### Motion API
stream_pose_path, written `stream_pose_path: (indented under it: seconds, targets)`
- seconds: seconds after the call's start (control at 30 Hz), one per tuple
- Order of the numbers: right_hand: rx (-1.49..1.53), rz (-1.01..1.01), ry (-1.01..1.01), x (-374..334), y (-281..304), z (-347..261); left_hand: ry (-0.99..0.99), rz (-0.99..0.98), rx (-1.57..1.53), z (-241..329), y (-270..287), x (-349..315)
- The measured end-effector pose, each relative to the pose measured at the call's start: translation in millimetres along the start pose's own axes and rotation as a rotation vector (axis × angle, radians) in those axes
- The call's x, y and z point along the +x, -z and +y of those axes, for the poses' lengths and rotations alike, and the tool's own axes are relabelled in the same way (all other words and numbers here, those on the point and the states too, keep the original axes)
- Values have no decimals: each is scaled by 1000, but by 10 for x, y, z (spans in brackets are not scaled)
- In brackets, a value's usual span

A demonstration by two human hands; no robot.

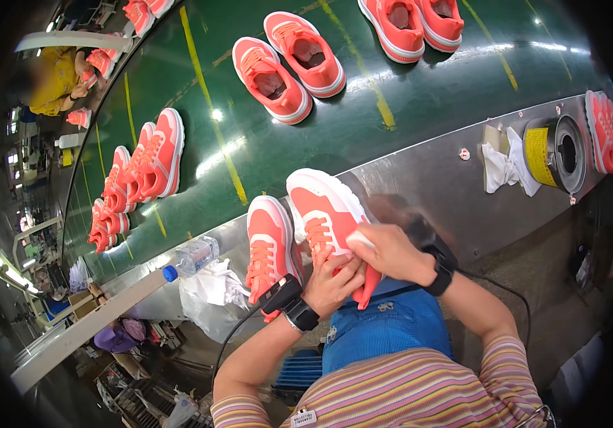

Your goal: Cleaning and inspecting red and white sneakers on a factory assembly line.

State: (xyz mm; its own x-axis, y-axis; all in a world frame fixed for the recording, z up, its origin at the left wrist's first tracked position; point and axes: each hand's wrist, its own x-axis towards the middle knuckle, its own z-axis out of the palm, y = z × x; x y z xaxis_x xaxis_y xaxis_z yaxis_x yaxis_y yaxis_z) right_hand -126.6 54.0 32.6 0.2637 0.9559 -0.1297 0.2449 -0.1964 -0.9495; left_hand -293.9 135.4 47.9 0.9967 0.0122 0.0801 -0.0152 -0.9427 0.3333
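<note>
A coral sneaker (318, 207) with a white sole and toe edge is tilted over the metal ledge in front of me, its toe pointing away. My left hand (333, 280) is closed on it around the tongue and collar. Against its right side my right hand (392, 253) is closed, with a small white piece (361, 240) pinched under the fingers; whether it is cloth or something firmer I cannot make out. A matching sneaker (269, 239) lies just to the left, next to my left wrist, and its heel is partly hidden by the wrist strap device.
Beyond the metal ledge (456, 185) runs a green conveyor belt (214, 78) carrying pairs of coral sneakers (289, 68). On the right stand a round tin (557, 153) and white cloths (510, 164). A water bottle (196, 257) and a plastic bag (210, 292) are at left. A person in yellow (57, 78) sits far left.
</note>
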Motion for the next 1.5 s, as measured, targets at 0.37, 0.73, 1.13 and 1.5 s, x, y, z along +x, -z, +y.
stream_pose_path:
  seconds: [0.37,0.73,1.13,1.5]
  targets:
    - [46,-71,-34,53,31,35,34,-20,-8,1,38,23]
    - [7,515,-275,-75,752,376,14,-140,1,45,144,252]
    - [74,0,412,-133,169,121,-66,-123,-85,-3,83,248]
    - [-69,160,253,-246,128,-79,-87,-108,35,52,67,398]
